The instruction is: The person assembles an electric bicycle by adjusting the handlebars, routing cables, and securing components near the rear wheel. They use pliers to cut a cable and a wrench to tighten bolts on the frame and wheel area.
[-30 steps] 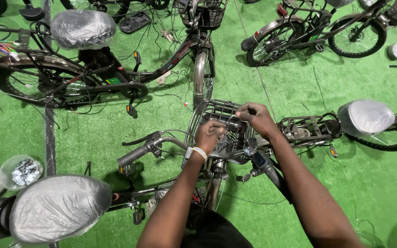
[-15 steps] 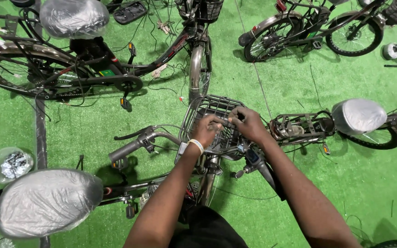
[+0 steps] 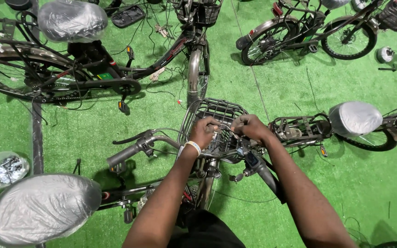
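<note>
Left hand (image 3: 204, 132) and right hand (image 3: 249, 126) closed together at near rim of basket (image 3: 217, 111), above handlebar (image 3: 161, 140), pinching perhaps a thin cable; close for fine work.

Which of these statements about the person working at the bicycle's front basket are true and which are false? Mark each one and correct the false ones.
1. Both hands are at the wire basket. True.
2. The left hand has a pale band at its wrist. True.
3. The floor is bare grey concrete. False: it is a green turf-like mat.
4. The saddle at the lower left is wrapped in clear plastic. True.
5. The right hand grips the left handlebar grip. False: it is at the basket's near rim, away from that grip.
</note>
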